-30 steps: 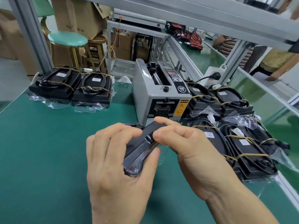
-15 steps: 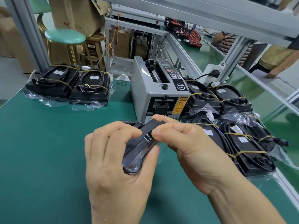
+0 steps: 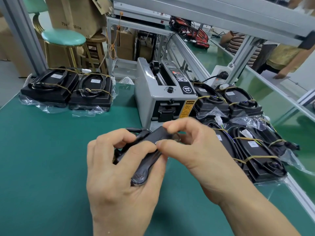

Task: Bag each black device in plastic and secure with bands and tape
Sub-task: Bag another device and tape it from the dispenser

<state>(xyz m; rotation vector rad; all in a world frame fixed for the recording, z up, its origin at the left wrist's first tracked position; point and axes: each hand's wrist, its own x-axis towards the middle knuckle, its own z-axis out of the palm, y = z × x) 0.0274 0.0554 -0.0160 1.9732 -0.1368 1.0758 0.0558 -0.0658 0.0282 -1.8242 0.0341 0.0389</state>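
A small black device (image 3: 150,159) wrapped in clear plastic sits edge-up above the green mat, held between both hands. My left hand (image 3: 119,181) grips it from the left and below, fingers curled over its top. My right hand (image 3: 194,150) pinches its upper right end between thumb and fingertips. Two bagged black devices with yellow bands (image 3: 68,89) lie at the back left. Several more banded, bagged devices (image 3: 247,133) are stacked at the right.
A grey tape dispenser (image 3: 163,97) stands straight ahead behind my hands. The green mat (image 3: 42,159) covers the bench, whose aluminium rail (image 3: 300,193) runs along the right edge. Stools and cardboard boxes stand behind; other people work at the far right bench.
My right hand's fingers have lifted and spread, now pinching the device's upper end instead of lying along it. The device stays between both hands.
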